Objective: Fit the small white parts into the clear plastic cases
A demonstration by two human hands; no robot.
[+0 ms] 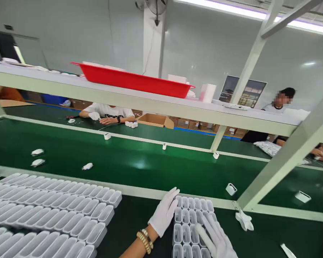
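My left hand, in a white glove with beaded bracelets at the wrist, rests along the left edge of a block of small white cases. Its fingers are stretched out, pointing up and to the right, with nothing held. On the right side of the same block lies my right hand, also white-gloved, its fingers extended over the cases and slightly blurred. The cases stand upright in rows, side by side, with slots visible inside several. My right hand hides some of them.
Rows of open white containers fill the left. A green conveyor carries scattered white parts. A slanted post and a shelf with a red tray stand ahead. A white glove lies right. People sit across the conveyor.
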